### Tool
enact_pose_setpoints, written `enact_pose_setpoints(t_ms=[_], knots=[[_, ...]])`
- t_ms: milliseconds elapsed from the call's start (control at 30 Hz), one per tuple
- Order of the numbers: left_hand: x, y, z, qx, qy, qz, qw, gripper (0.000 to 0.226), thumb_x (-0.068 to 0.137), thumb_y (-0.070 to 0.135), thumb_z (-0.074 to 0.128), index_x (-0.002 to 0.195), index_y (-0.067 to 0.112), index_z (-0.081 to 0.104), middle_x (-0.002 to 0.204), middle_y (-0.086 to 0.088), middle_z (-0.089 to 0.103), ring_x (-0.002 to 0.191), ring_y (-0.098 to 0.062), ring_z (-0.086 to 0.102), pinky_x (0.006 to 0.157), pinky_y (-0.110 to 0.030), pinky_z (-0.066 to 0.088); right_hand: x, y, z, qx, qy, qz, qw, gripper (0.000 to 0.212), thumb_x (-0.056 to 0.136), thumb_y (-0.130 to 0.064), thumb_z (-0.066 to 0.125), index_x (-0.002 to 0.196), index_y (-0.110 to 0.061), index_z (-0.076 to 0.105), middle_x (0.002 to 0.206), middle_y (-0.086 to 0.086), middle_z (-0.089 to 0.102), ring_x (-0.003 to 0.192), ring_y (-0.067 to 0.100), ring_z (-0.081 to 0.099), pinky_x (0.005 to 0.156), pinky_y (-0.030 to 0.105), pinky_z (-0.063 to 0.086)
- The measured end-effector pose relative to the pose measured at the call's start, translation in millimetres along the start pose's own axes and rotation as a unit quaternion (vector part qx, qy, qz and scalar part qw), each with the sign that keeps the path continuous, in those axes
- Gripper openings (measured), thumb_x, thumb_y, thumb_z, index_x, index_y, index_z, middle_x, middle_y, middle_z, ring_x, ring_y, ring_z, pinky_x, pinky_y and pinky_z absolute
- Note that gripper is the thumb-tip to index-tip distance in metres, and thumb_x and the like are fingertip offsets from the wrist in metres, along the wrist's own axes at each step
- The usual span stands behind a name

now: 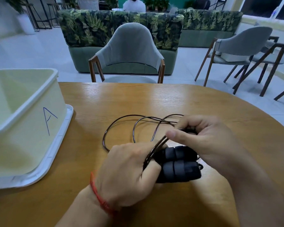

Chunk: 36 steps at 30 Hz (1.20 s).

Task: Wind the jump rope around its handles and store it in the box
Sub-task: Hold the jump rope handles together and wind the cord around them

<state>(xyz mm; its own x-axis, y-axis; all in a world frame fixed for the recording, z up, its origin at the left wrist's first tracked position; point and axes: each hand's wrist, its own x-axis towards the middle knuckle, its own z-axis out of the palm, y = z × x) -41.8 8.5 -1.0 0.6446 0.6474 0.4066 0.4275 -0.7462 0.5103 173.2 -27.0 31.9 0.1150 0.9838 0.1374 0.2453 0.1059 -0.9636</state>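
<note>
- My left hand (129, 171) is clenched around the two black foam handles (179, 163) of the jump rope, holding them side by side just above the wooden table (105, 102). A red string bracelet (99, 195) sits on that wrist.
- My right hand (210, 138) pinches the thin dark rope (121, 118) between thumb and fingertips, just above the handles — two strands run from that pinch down across my left knuckles.
- The loose part of the rope lies in open loops on the table, just beyond my hands, with the loops crossing one another near my right fingers.
- The box (23, 115) — cream plastic, open, with a blue letter A drawn on its side — stands at my left on a white lid (59, 141), well apart from the rope.
- A grey chair (128, 51) faces me across the table.
</note>
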Motion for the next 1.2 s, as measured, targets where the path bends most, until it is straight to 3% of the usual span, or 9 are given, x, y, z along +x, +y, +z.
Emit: enact_pose_setpoints(t_ms=[167,267,367,500,600,767,867,1000,1200], knots=[[-3.0,-8.3,-0.1,-0.155,0.065,0.014,0.986,0.051,0.086,0.021,0.045,0.135,0.026,0.056,0.089,-0.004,0.071,0.07,-0.034,0.066,0.066,-0.046,0.056,2.8,12.9,-0.2,0.112,-0.104,0.124,0.98,0.036,0.076,-0.045,0.096,0.089,-0.017,0.077,0.084,0.017,0.061,0.072,0.033,0.05,0.063,0.035,0.033],[0.1,-6.9,-0.7,-0.212,0.078,0.037,0.974,0.052,0.091,0.003,0.046,0.138,0.019,0.061,0.101,0.002,0.077,0.08,-0.022,0.073,0.07,-0.036,0.056,4.0,18.1,14.7,0.169,-0.119,0.127,0.97,0.038,0.069,-0.053,0.099,0.081,-0.021,0.083,0.079,0.006,0.075,0.073,0.028,0.066,0.067,0.037,0.048],[1.7,-12.9,-2.4,-0.219,0.107,0.025,0.969,0.041,0.092,0.002,0.045,0.117,0.012,0.075,0.103,0.017,0.076,0.094,-0.007,0.075,0.075,-0.024,0.053,0.3,18.8,34.0,0.158,-0.06,0.106,0.98,0.049,0.095,0.0,0.073,0.049,-0.016,0.075,0.051,-0.007,0.072,0.064,0.011,0.071,0.056,0.015,0.055],[1.3,-27.6,-6.7,-0.213,0.155,-0.074,0.962,0.04,0.091,0.005,0.044,0.097,0.021,0.081,0.085,0.004,0.071,0.08,-0.017,0.067,0.062,-0.03,0.049,-3.7,19.0,51.2,-0.013,-0.071,0.048,0.996,0.027,0.093,-0.019,0.07,0.091,-0.041,0.086,0.087,-0.019,0.084,0.088,-0.003,0.076,0.087,0.024,0.058],[3.9,-29.1,-6.7,-0.255,0.15,-0.133,0.946,0.041,0.092,0.009,0.041,0.087,0.02,0.081,0.085,0.0,0.068,0.076,-0.017,0.064,0.058,-0.034,0.049,-7.5,28.2,61.8,-0.117,-0.027,0.047,0.992,0.024,0.106,-0.028,0.066,0.092,-0.043,0.078,0.075,-0.018,0.074,0.067,-0.002,0.061,0.068,0.028,0.049],[7.8,-26.0,-10.1,-0.35,0.152,-0.182,0.906,0.039,0.09,0.013,0.037,0.086,-0.001,0.074,0.063,-0.024,0.056,0.054,-0.034,0.05,0.045,-0.03,0.041,-13.3,33.8,80.8,-0.21,0.003,-0.009,0.978,0.016,0.108,-0.05,0.056,0.105,-0.041,0.068,0.081,-0.007,0.076,0.074,0.011,0.069,0.068,0.045,0.058],[9.5,-32.2,-13.3,-0.298,0.177,-0.198,0.917,0.04,0.095,0.021,0.038,0.087,0.0,0.07,0.071,-0.035,0.056,0.061,-0.047,0.05,0.046,-0.04,0.042,-16.7,27.6,72.2,-0.237,-0.04,-0.012,0.971,0.022,0.109,-0.052,0.054,0.101,-0.034,0.065,0.068,-0.002,0.063,0.058,0.013,0.054,0.056,0.036,0.041],[9.5,-51.2,-26.2,-0.13,0.267,-0.29,0.91,0.056,0.105,0.06,0.032,0.076,0.021,0.06,0.063,-0.005,0.058,0.063,-0.029,0.056,0.055,-0.041,0.042,-24.6,15.4,57.7,-0.326,-0.121,-0.012,0.937,0.035,0.109,-0.057,0.046,0.091,-0.029,0.057,0.072,-0.003,0.06,0.067,0.013,0.053,0.062,0.033,0.04],[10.6,-46.5,-17.9,0.099,0.152,-0.354,0.918,0.04,0.108,0.064,0.028,0.111,0.038,0.058,0.079,0.008,0.056,0.081,-0.029,0.053,0.07,-0.039,0.04,-32.3,-5.6,41.9,-0.39,-0.194,-0.126,0.891,0.029,0.108,-0.058,0.037,0.085,-0.04,0.043,0.075,-0.024,0.055,0.069,0.003,0.052,0.058,0.025,0.031]])
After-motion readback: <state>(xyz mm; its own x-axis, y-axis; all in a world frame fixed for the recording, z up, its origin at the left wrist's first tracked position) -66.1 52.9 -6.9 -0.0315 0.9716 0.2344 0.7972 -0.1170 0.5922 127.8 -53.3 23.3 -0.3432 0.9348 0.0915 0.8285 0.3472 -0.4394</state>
